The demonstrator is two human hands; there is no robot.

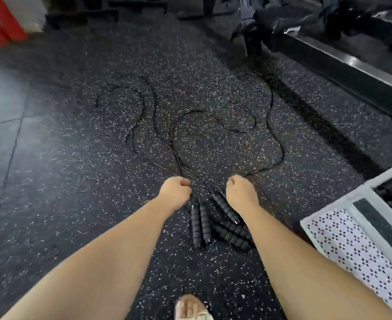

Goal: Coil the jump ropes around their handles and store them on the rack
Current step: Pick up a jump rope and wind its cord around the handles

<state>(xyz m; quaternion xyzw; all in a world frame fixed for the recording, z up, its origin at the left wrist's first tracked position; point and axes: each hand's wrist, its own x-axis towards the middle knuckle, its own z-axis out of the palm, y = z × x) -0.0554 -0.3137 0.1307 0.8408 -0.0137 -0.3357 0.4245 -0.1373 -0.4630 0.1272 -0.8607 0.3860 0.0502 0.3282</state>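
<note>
- Ropes (213,125): thin black jump-rope cords sprawl in loose loops over the speckled rubber floor (75,181), running back toward the person.
- Handles (215,222): several black ribbed grips lie bunched on the floor between the two forearms.
- Left hand (175,192): fingers curled, pinching the cords just above the handles.
- Right hand (241,191): fingers clenched at a cord's end near one handle; what they grasp I cannot tell.
- White perforated frame (361,245) at right; red object (1,21) far left; dark equipment (329,17) at the back.
</note>
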